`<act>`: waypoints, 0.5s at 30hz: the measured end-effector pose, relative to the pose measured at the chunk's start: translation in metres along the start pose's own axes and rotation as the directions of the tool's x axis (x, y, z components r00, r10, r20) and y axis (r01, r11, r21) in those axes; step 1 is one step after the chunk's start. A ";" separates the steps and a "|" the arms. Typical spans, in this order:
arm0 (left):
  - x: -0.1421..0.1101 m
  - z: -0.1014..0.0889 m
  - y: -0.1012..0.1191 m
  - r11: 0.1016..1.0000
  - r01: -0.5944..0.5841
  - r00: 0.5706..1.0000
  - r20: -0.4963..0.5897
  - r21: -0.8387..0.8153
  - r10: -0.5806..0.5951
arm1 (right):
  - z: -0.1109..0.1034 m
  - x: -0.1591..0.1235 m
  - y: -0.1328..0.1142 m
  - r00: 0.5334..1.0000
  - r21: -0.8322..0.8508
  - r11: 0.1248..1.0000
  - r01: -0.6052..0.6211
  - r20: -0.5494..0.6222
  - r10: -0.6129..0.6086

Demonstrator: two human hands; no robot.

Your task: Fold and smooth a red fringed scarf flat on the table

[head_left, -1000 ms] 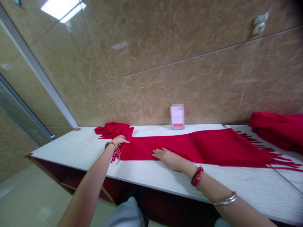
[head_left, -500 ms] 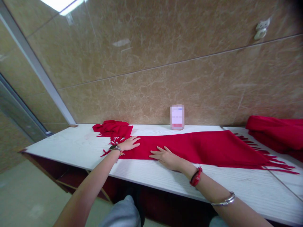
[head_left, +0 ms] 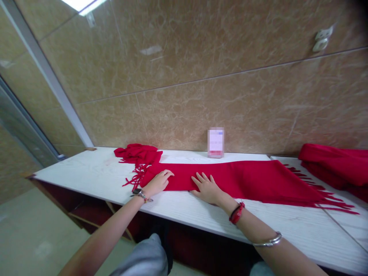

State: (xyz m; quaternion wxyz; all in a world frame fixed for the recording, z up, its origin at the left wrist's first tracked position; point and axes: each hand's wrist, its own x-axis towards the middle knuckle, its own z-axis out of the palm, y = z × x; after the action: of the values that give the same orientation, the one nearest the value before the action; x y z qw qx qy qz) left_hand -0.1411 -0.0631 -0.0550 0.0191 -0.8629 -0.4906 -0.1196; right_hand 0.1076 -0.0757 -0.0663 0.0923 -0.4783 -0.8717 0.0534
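Note:
A long red scarf [head_left: 253, 178] lies flat along the white tabletop, its fringed ends to the left and right. On its left part rests my left hand [head_left: 157, 183], palm down, the fingers close together and slightly bent at the tips, gripping nothing that I can see. It wears a watch and a thin bracelet. Farther right, my right hand [head_left: 207, 188] lies on the scarf near its front edge with fingers spread. A red cord band and a silver bangle circle that arm. A crumpled red fringed cloth [head_left: 139, 153] sits behind the scarf's left end.
Against the tan marble wall [head_left: 184, 96] stands a small box-like thing [head_left: 216, 142], blurred out. Folded red cloth [head_left: 336, 165] is piled at the right. The white table [head_left: 86, 174] has dark red shelves [head_left: 89, 212] below. A small white fixture [head_left: 322, 39] is on the wall.
My left hand has moved toward the scarf's front edge, its fingers drawn closer together. My right hand has slid slightly right, with its fingers now pointing more toward the wall.

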 end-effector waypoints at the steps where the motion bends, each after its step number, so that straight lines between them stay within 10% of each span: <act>1: -0.005 0.000 -0.007 0.999 0.028 1.000 0.013 0.015 -0.028 | 0.000 0.000 0.001 1.000 -0.009 1.000 0.009 0.017 -0.009; 8: -0.018 -0.016 -0.030 0.858 0.449 0.884 0.016 0.249 -0.468 | -0.002 -0.004 -0.002 0.983 -0.045 0.984 0.172 -0.063 -0.175; 11: -0.011 -0.020 -0.011 0.882 0.371 0.929 -0.105 0.290 -0.355 | -0.003 -0.004 -0.003 0.963 -0.003 0.964 0.267 -0.028 -0.267; 15: -0.001 -0.014 0.004 0.956 0.156 0.987 0.002 0.248 -0.162 | -0.003 -0.002 -0.003 0.966 0.038 0.967 0.251 0.054 -0.253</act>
State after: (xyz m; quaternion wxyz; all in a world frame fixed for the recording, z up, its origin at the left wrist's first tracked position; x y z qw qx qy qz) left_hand -0.1405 -0.0680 -0.0414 0.1112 -0.8129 -0.5695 -0.0491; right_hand 0.1074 -0.0791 -0.0630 0.0803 -0.3602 -0.9269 0.0687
